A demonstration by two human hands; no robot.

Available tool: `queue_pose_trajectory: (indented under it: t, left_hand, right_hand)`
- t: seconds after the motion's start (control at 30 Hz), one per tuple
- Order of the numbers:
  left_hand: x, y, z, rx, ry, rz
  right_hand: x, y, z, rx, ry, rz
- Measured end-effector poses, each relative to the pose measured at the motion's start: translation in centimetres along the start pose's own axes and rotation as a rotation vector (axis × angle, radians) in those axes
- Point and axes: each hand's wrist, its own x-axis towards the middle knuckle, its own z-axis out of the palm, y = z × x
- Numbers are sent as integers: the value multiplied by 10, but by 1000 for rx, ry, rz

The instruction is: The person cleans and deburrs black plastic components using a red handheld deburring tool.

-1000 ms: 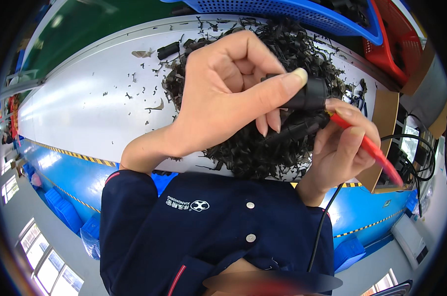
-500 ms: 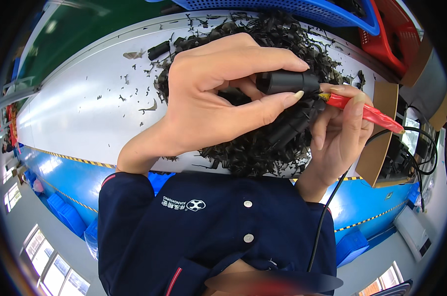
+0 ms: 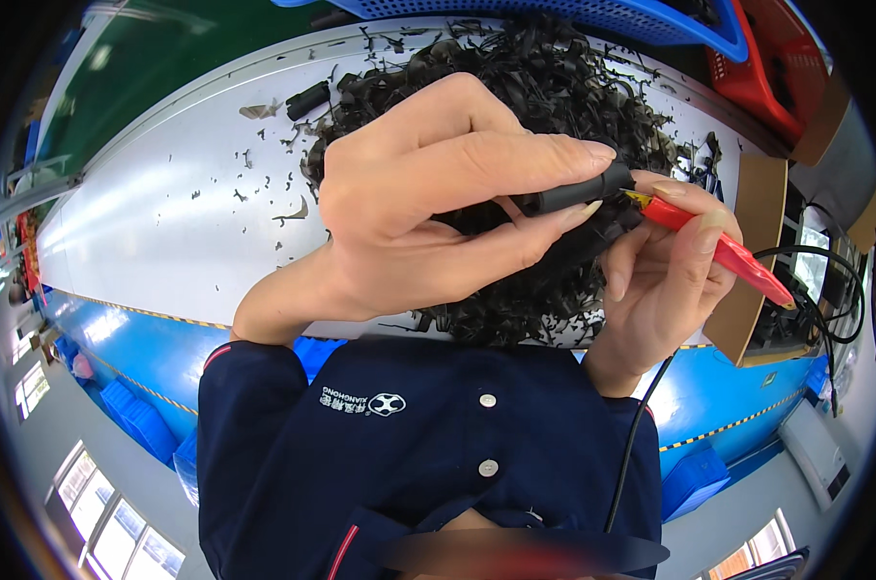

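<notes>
My left hand pinches a black cylindrical plastic part between thumb and forefinger, over a heap of black trimmings. In my right hand is a trimming knife with a red-wrapped handle, gripped between thumb and fingers. Its tip, with a bit of yellow near it, reaches the right end of the black part; the blade itself is hard to make out. Another dark part shows just below, partly covered by my hands. A separate black cylinder lies on the white table left of the heap.
Black scraps are scattered over the white table. Along the far edge stand a blue plastic basket and a red crate. At the right is an open cardboard box holding black parts, with a black cable beside it.
The black part has turned in my left fingers and its right end is tilted up. My left forefinger has come lower over it. The knife's handle has swung downward, steeper than before.
</notes>
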Motion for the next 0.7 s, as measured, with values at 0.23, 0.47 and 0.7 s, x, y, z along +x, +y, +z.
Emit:
queue_pose_trajectory:
  t: [0.23,0.47,0.7]
  left_hand:
    - [0,-1,0,-119,-18,-60]
    - [-3,-3,1,-137,-38,-93]
    - [-2,1,-4,-131,-63,-85]
  right_hand:
    - [0,3,-3,-25,-74,-60]
    - [1,1,-3,-16,-53,-24]
    - [3,0,-6,-35,-75,-20]
